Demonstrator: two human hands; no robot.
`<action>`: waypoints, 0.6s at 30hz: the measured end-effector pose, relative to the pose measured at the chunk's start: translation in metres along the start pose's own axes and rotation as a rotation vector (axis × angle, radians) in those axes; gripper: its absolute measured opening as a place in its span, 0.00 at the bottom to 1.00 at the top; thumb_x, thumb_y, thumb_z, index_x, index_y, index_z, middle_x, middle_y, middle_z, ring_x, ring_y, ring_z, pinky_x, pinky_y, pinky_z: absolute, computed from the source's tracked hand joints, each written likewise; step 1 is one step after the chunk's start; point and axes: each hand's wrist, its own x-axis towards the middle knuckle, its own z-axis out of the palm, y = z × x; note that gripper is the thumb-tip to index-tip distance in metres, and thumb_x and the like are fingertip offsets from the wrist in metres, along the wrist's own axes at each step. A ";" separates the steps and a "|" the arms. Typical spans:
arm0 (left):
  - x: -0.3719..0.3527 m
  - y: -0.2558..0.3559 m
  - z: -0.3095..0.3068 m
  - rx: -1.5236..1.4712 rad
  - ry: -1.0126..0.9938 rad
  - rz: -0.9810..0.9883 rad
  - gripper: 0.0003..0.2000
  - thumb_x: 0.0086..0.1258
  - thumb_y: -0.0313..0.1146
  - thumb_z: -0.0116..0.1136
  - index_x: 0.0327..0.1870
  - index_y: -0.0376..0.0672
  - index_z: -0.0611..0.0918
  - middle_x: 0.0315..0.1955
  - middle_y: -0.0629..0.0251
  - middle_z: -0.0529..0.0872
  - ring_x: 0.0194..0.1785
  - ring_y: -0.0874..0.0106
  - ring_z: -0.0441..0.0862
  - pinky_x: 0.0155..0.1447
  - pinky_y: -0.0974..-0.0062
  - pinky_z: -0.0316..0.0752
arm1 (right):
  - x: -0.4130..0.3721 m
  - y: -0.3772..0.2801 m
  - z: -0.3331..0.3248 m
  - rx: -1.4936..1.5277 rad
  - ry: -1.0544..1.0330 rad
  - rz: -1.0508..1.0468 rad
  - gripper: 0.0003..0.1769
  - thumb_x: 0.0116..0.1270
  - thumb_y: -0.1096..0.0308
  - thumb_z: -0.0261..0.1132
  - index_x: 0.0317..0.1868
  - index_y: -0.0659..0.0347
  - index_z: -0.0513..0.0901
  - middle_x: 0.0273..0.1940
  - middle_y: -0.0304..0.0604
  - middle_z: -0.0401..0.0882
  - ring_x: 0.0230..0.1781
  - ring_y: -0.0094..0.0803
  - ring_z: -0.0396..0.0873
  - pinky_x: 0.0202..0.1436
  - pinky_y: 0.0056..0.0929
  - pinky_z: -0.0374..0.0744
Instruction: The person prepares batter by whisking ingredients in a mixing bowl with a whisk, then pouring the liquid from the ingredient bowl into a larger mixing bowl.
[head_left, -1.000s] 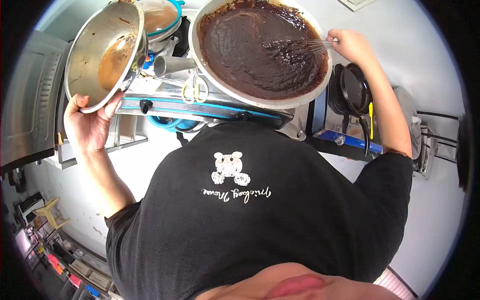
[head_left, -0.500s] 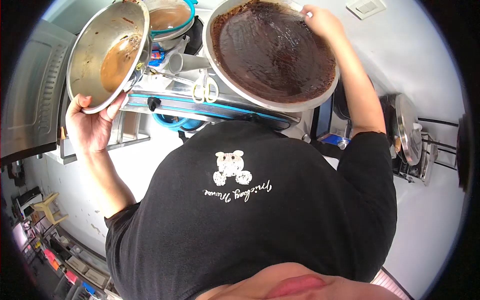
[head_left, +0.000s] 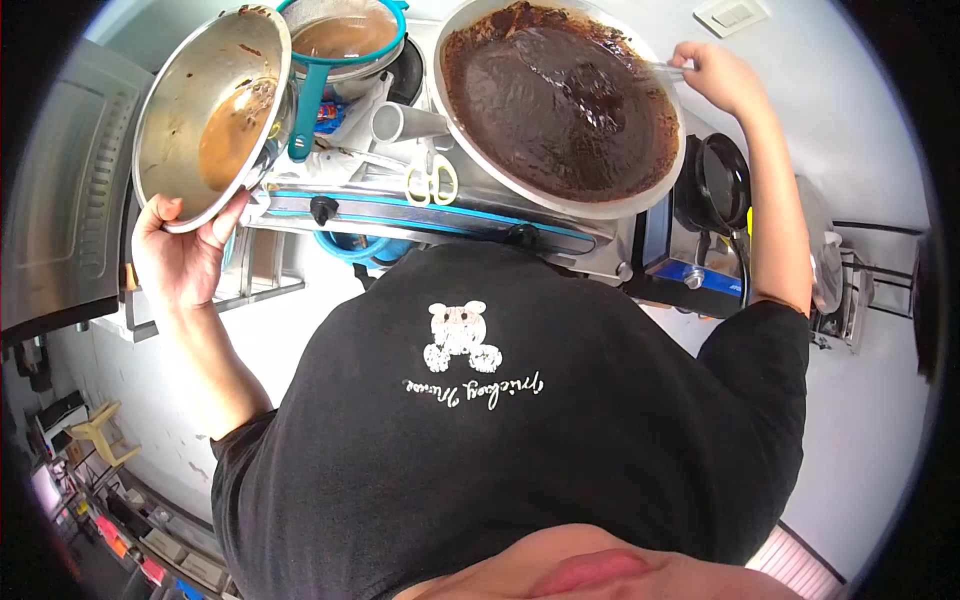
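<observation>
My left hand (head_left: 182, 255) grips the lower rim of a tilted metal bowl (head_left: 160, 140), thumb over the edge. Thin brown liquid (head_left: 232, 145) pools inside it, with dark smears along the wall. Over the stove, a wide grey pan (head_left: 622, 207) holds a thick, glossy dark brown mixture (head_left: 540, 125). At its right side my right hand (head_left: 718, 78) is closed on the thin handle of a stirring utensil (head_left: 662, 70). The utensil's far end is sunk in the mixture and hidden.
A teal strainer (head_left: 308, 110) rests over a container of brown liquid beside the bowl. Scissors (head_left: 432, 182) lie by the pan's hollow handle (head_left: 405, 122) on the stove (head_left: 440, 217). A blue basin (head_left: 370, 250) is below; a black frying pan (head_left: 722, 172) stands right.
My right hand has moved right, away from the pan's rim, exposing the utensil's handle. The mixture's surface is now rippled. My left hand and the bowl stay nearly in place.
</observation>
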 end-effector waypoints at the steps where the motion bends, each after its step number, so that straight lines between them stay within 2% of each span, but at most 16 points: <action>1: 0.002 0.001 -0.001 -0.008 -0.005 0.001 0.25 0.54 0.23 0.40 0.56 0.25 0.60 0.53 0.38 0.69 0.52 0.41 0.71 0.52 0.45 0.74 | 0.005 -0.003 0.001 0.034 0.027 -0.009 0.13 0.52 0.67 0.57 0.39 0.51 0.79 0.33 0.47 0.80 0.36 0.42 0.79 0.40 0.38 0.74; 4: 0.006 0.007 -0.006 0.010 -0.027 -0.016 0.25 0.54 0.23 0.40 0.57 0.26 0.60 0.53 0.38 0.68 0.53 0.41 0.70 0.52 0.45 0.74 | 0.022 -0.023 0.012 0.121 0.122 0.002 0.15 0.54 0.67 0.55 0.42 0.50 0.79 0.30 0.48 0.78 0.33 0.40 0.78 0.38 0.35 0.74; 6: 0.008 0.010 -0.007 0.019 -0.029 -0.021 0.26 0.54 0.23 0.40 0.57 0.26 0.60 0.54 0.38 0.67 0.53 0.41 0.70 0.52 0.45 0.74 | 0.039 -0.039 0.030 0.179 0.177 0.032 0.15 0.54 0.67 0.54 0.44 0.51 0.78 0.31 0.49 0.79 0.35 0.42 0.78 0.40 0.36 0.74; 9: 0.012 0.013 -0.012 0.030 -0.034 -0.041 0.26 0.54 0.23 0.39 0.58 0.26 0.59 0.55 0.38 0.66 0.54 0.41 0.69 0.52 0.45 0.74 | 0.064 -0.050 0.082 0.298 0.276 -0.068 0.15 0.54 0.68 0.53 0.44 0.55 0.77 0.36 0.52 0.79 0.40 0.45 0.78 0.44 0.38 0.73; 12: 0.016 0.016 -0.017 0.037 -0.028 -0.061 0.26 0.54 0.23 0.40 0.58 0.27 0.59 0.56 0.39 0.65 0.55 0.41 0.69 0.52 0.45 0.73 | 0.042 -0.063 0.097 0.364 0.040 -0.099 0.10 0.51 0.70 0.56 0.36 0.56 0.77 0.30 0.47 0.79 0.34 0.39 0.78 0.39 0.36 0.74; 14: 0.018 0.018 -0.020 0.039 -0.025 -0.072 0.26 0.54 0.23 0.40 0.58 0.28 0.58 0.56 0.39 0.65 0.55 0.41 0.69 0.52 0.45 0.73 | 0.011 -0.061 0.080 0.361 -0.099 -0.140 0.09 0.51 0.71 0.56 0.35 0.56 0.77 0.29 0.46 0.79 0.33 0.37 0.78 0.38 0.36 0.74; 16: 0.021 0.021 -0.023 0.026 -0.039 -0.086 0.26 0.54 0.23 0.40 0.59 0.28 0.59 0.56 0.40 0.65 0.55 0.41 0.68 0.52 0.44 0.73 | -0.014 -0.057 0.057 0.319 -0.094 -0.110 0.09 0.50 0.73 0.57 0.34 0.56 0.78 0.29 0.45 0.79 0.32 0.35 0.78 0.38 0.35 0.74; 18: 0.026 0.021 -0.027 0.029 -0.065 -0.091 0.26 0.54 0.22 0.39 0.59 0.29 0.59 0.56 0.40 0.65 0.55 0.41 0.68 0.53 0.44 0.72 | -0.029 -0.049 0.038 0.274 -0.110 0.027 0.10 0.50 0.71 0.57 0.35 0.55 0.79 0.30 0.44 0.80 0.33 0.36 0.79 0.39 0.35 0.74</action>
